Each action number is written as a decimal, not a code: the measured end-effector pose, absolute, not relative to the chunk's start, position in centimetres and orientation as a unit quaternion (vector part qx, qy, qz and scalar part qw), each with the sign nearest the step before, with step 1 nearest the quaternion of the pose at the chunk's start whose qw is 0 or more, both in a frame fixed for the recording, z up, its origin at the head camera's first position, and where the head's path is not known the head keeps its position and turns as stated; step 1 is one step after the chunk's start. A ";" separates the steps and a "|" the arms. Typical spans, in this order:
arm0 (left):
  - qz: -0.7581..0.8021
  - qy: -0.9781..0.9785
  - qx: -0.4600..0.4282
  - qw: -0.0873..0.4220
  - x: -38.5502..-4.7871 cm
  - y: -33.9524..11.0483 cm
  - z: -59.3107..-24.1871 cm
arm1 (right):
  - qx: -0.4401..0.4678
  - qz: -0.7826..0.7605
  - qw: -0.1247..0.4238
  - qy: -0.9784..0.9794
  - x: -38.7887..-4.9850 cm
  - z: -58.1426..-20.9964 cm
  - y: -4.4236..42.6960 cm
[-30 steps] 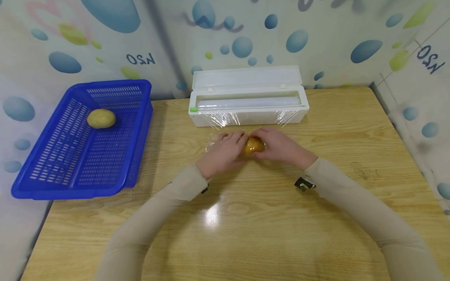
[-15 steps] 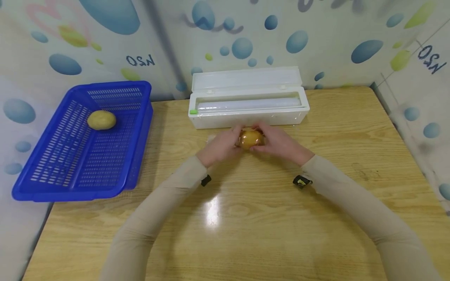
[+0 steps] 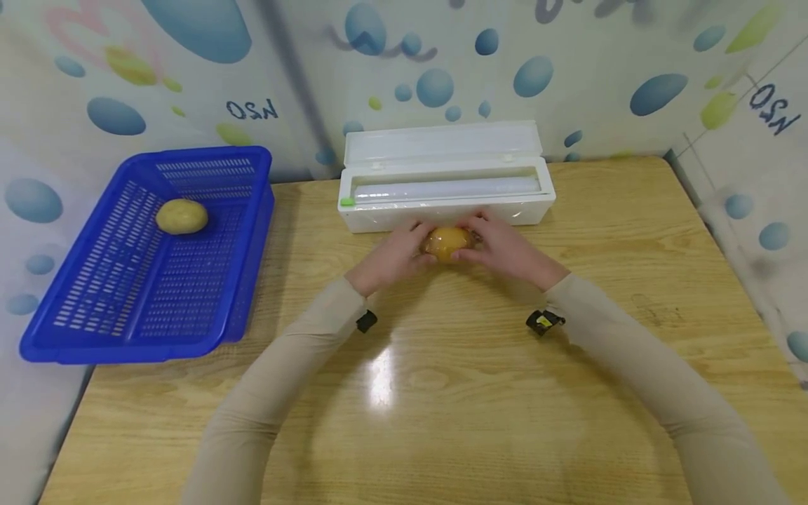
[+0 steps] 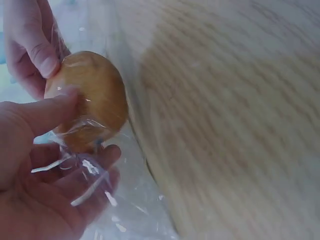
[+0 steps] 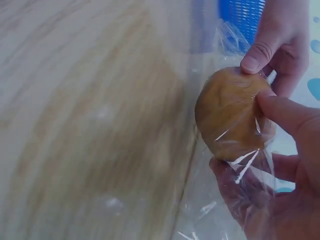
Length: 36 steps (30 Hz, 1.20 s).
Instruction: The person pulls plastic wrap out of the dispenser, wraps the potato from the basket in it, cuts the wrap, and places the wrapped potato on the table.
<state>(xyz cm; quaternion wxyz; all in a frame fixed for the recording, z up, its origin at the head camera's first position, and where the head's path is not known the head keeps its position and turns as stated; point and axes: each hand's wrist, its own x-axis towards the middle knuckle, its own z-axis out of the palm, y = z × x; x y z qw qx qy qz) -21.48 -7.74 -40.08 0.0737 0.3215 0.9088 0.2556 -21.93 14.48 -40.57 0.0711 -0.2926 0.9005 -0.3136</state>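
Observation:
A potato with clear cling film around it is held between both hands, just in front of the white cling film box. My left hand grips its left end, thumb on the near side, as the left wrist view shows with loose film bunched over the fingers. At the other end my right hand holds it with thumb and curled fingers; in the right wrist view, film creases cross the potato. The film's far edge is hard to make out.
The cling film box stands lid up near the wall, with a film roll inside. At left, a blue plastic basket holds another potato. The wooden table extends toward me.
Both hands have shifted the wrapped potato slightly away from me, closer to the box. The film stretched from the box's front edge a second ago no longer shows there.

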 end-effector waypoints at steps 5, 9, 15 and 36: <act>0.275 0.907 0.312 0.070 -21.8 -8.1 -39.7 | -0.295 -0.322 0.069 0.897 -22.2 -39.9 14.6; 0.276 0.908 0.307 0.071 -22.1 -8.1 -39.7 | -0.279 -0.332 0.070 0.898 -22.5 -39.7 14.5; 0.273 0.911 0.302 0.069 -22.8 -7.9 -39.6 | -0.268 -0.309 0.055 0.911 -22.9 -39.3 14.4; 0.231 0.924 0.292 0.080 -22.9 -8.0 -40.8 | -0.275 -0.367 -0.042 0.888 -22.5 -41.3 15.3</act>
